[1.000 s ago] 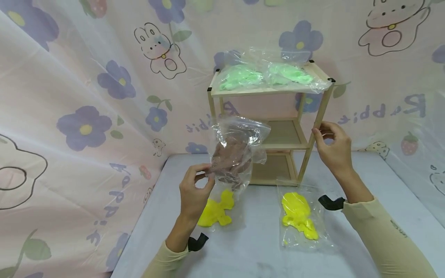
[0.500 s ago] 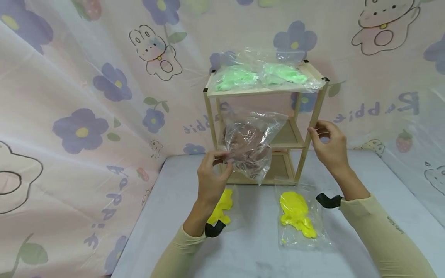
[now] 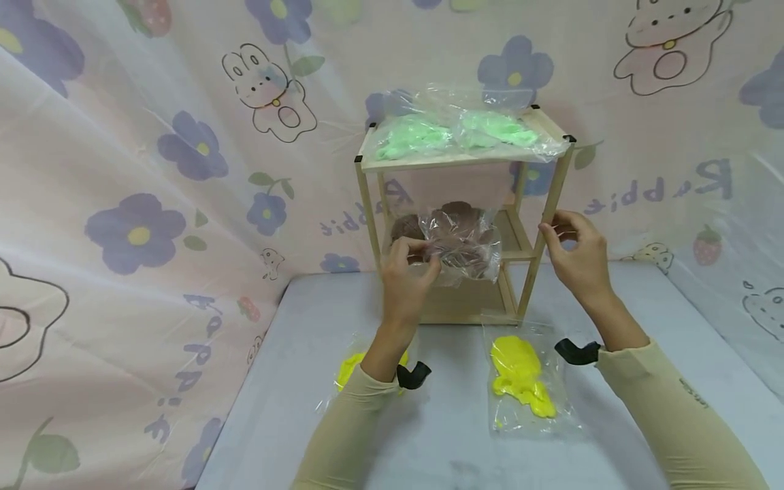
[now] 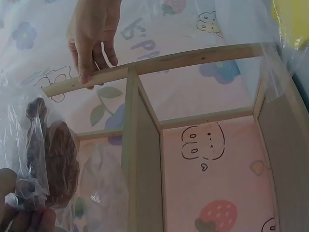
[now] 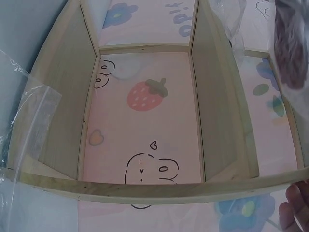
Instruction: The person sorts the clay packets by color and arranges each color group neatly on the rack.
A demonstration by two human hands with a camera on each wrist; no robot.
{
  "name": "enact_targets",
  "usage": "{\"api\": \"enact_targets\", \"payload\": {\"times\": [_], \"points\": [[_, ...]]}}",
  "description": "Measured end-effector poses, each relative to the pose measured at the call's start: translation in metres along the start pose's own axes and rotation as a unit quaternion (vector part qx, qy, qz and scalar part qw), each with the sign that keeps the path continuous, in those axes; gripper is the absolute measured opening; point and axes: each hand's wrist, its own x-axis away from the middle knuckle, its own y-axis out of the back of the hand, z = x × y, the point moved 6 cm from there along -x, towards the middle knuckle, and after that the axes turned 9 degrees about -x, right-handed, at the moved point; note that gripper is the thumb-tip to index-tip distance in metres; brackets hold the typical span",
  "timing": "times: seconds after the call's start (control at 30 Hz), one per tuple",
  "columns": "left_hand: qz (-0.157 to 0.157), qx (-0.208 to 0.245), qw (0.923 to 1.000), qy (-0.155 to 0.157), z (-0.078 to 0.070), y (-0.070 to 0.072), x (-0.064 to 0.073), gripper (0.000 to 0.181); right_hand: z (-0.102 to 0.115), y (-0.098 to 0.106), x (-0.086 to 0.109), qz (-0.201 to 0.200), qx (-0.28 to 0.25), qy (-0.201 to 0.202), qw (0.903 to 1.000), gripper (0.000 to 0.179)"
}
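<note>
My left hand (image 3: 407, 282) pinches the lower left of a clear plastic bag (image 3: 465, 255) with brown, dough-like lumps inside. The bag overlaps the middle board of a small wooden shelf rack (image 3: 554, 187) in the head view. Seen from the left wrist, the brown mass (image 4: 63, 164) is beside the rack's upper opening, with my left fingertips (image 4: 46, 220) at the bag's edge. My right hand (image 3: 580, 258) grips the rack's right front post between thumb and fingers. In the right wrist view only a few right fingers (image 5: 292, 210) show at that post.
Bags of light green dough-like material (image 3: 416, 136) lie on the rack's top board. On the white table (image 3: 453, 442) are a bag with a yellow flattened shape (image 3: 517, 367) at right and another yellow one (image 3: 349, 371), partly hidden behind my left forearm. A patterned curtain hangs behind.
My left hand has moved right and up, carrying the brown bag from the rack's left front to its middle level. The bag's upper part has tipped back. My right hand keeps holding the post.
</note>
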Motion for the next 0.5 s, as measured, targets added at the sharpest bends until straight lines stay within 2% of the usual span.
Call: {"api": "enact_targets", "payload": {"times": [0.2,0.37,0.5], "points": [[0.009,-0.012,0.9995,0.029,0.0,-0.02,-0.009,0.022,-0.002,0.0,0.0,-0.002,0.001,-0.004,1.0,0.026],[0.016,-0.018,0.9987,0.044,0.005,-0.034,-0.01,0.021,-0.002,0.0,0.001,-0.002,0.001,-0.003,1.0,0.026],[0.003,-0.032,0.998,0.055,0.006,-0.043,-0.012,0.02,-0.002,0.001,0.001,-0.002,0.001,-0.004,1.0,0.026]]}}
